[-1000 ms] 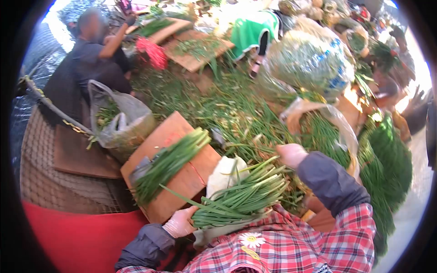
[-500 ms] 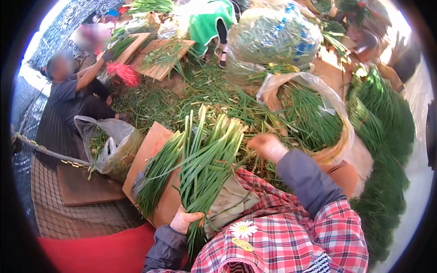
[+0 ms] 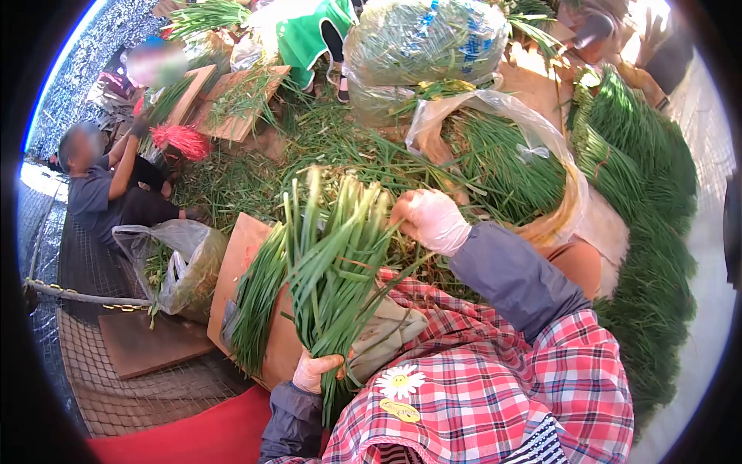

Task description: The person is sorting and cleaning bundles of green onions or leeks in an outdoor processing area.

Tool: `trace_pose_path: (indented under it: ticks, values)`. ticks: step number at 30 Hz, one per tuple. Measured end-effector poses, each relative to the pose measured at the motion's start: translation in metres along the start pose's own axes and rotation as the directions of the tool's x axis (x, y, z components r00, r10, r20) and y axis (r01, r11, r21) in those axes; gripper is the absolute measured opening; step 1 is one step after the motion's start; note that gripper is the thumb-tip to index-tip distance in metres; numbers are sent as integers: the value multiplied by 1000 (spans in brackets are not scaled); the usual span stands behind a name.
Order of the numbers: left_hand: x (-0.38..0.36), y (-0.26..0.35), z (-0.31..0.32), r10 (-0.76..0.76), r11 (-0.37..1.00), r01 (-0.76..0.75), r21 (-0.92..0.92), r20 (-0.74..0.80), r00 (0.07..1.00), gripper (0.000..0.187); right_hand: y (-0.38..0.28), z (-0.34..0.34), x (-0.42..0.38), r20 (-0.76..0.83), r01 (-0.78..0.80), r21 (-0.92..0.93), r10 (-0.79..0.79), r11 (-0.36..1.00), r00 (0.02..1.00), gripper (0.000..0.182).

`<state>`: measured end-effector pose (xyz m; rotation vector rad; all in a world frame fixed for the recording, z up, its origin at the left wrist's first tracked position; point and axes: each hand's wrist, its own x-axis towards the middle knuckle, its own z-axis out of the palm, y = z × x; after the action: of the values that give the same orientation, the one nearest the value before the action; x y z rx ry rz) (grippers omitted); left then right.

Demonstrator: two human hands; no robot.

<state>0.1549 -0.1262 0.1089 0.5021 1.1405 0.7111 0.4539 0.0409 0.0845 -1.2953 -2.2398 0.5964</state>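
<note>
My left hand [image 3: 315, 371] is wrapped round the leafy lower part of a bunch of garlic chives [image 3: 334, 267], whose pale stem ends point up and away from me. Close beside those stem ends is my right hand [image 3: 434, 222], in a thin whitish glove, its fingers curled together. Whatever it pinches, if anything, is too small to make out. More garlic chives [image 3: 256, 309] lie on a tilted brown board [image 3: 238, 247] to the left of the held bunch. A pale cloth [image 3: 396, 331] covers part of my lap behind the bunch.
An open plastic bag [image 3: 576, 182] of chives sits at right, with a long heap of chives [image 3: 649, 255] beyond it. At left are a smaller bag [image 3: 197, 271] and a seated person [image 3: 97, 189]. Loose leaves [image 3: 325, 151] litter the ground; a stuffed clear bag [image 3: 425, 50] stands behind.
My right hand has moved up and left, closer to the stem ends of the bunch. My left hand keeps its grip. The whole view has shifted slightly.
</note>
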Motion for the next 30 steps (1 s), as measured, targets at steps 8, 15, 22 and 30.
trace_pose_path:
  ticks: [8,15,22,30]
  values:
    - [9,-7,2,18,1000,-19,5,29,999,43,32,11,-9,59,-215,341,207,915,977,24]
    - [6,14,17,9,976,-8,217,-4,1000,35,55,-6,-14,-113,-251,52,256,967,960,13]
    - [-20,11,-13,10,979,-2,203,-42,999,37,204,-5,-70,186,-436,-625,666,647,722,23]
    - [0,1,-8,159,925,-139,353,-30,987,35,-43,13,-19,291,-128,5,121,992,949,45]
